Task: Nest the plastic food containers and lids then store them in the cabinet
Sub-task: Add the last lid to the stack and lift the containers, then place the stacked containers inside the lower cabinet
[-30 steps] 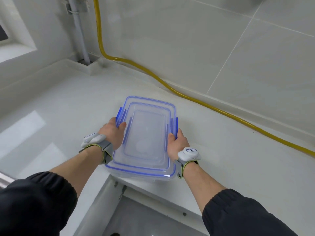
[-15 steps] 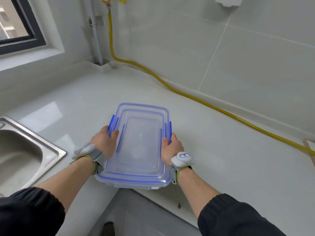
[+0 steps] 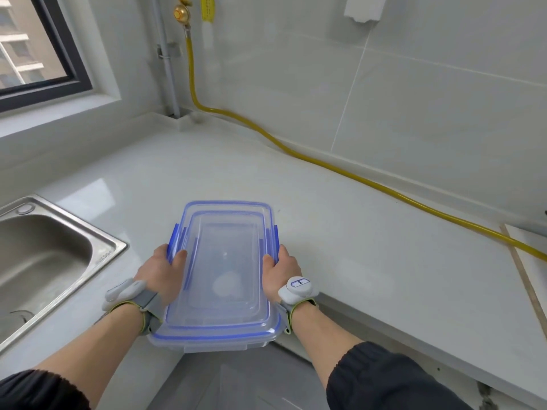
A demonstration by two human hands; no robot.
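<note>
Stack of clear containers (image 3: 226, 279) with blue-trimmed lids sat at lower centre of frame, held between both hands. Its near end overhung the counter (image 3: 370, 238) edge; whether the far end touched the counter or was lifted clear, couldn't tell. Two nested lid outlines were visible from above, a smaller one inside a larger. How many tubs sat underneath was not readable through the clear plastic. A pale round patch showed through the lid, identity unclear.

Left hand (image 3: 161, 272) was clamped on the stack's left long edge, thumb on top by the blue latch, other fingers hidden under or behind the rim. Right hand (image 3: 279, 272) gripped the right long edge the same way, thumb up top, fingers out of sight below. Both wrists wore grey straps with white modules; the left wrist's was turned sideways, its face hard to see.

Steel sink (image 3: 44, 255) at left was cut off by the frame edge. Yellow hose (image 3: 340, 170) ran from the valve at top centre down along the back wall and out the right edge. Window (image 3: 35, 45) at upper left was partly cropped. No cabinet identifiable; below the counter only grey floor and a blurred edge. Both black sleeves were cut off at the bottom.
</note>
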